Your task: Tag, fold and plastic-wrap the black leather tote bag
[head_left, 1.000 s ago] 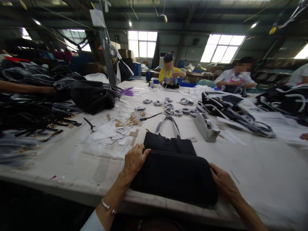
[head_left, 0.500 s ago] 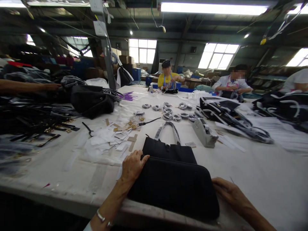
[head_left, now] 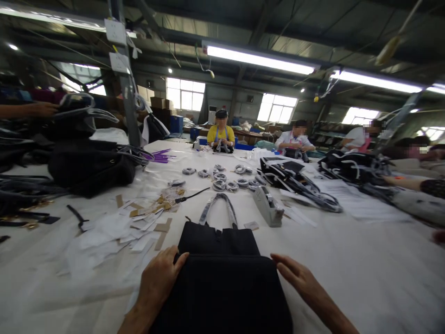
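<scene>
A black handbag lies in front of me, its wide base part toward me. Its far part is narrower, and its two wrapped handles point away across the table. My left hand grips the bag's left edge, thumb on top at the corner and fingers along the side. At the right corner, my right hand has its fingers stretched out, tips against the edge. The bag's near end runs out of view.
Left of the bag lie paper scraps and a black strap. A grey tape dispenser stands beyond it, near several coiled handles. Black bags are piled at left. A person in yellow works opposite; others are at right.
The view has swung right and tilted up, so the table's things appear further left. My right hand has moved up the bag's side to its upper corner; the left keeps its grip.
</scene>
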`<state>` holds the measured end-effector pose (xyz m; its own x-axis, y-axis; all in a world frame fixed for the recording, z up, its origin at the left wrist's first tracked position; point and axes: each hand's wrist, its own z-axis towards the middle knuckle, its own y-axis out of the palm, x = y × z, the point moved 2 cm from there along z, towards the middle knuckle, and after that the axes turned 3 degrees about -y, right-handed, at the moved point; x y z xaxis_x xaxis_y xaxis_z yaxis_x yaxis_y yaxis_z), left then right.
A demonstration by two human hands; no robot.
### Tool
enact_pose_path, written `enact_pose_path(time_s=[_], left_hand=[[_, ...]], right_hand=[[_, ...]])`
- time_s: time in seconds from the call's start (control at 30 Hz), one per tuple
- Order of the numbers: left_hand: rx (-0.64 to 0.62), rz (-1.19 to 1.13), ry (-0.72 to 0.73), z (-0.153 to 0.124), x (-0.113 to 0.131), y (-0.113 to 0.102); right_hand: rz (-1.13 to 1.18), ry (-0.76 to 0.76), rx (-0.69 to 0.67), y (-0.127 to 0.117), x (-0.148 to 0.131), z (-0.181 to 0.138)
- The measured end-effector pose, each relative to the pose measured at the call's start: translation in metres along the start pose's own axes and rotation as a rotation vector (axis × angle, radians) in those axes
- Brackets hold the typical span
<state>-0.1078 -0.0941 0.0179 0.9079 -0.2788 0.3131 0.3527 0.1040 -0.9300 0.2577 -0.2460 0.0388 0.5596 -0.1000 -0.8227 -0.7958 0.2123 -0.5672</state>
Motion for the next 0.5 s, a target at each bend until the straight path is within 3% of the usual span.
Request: enact_pose_path(time_s=[0.07, 0.27, 0.4, 0.5], left_hand=[[-0.03, -0.075, 0.007, 0.004, -0.005, 0.005], [-0.144, -0.212, 0.008, 0.013, -0.012, 0.013], [-0.237, -0.092, -0.029, 0.015, -0.011, 0.01], [-0.251, 0.104, 0.072, 0.014, -0.012, 0.012]], right_hand=[[0.001, -0.002, -0.01, 0.02, -0.009, 0.005], [-0.057, 0.132, 0.205, 0.06, -0.005, 0.013], [-0.135, 0.144, 0.253, 0.061, 0.008, 0.015], [-0.241, 0.059, 0.336, 0.062, 0.016, 0.013]])
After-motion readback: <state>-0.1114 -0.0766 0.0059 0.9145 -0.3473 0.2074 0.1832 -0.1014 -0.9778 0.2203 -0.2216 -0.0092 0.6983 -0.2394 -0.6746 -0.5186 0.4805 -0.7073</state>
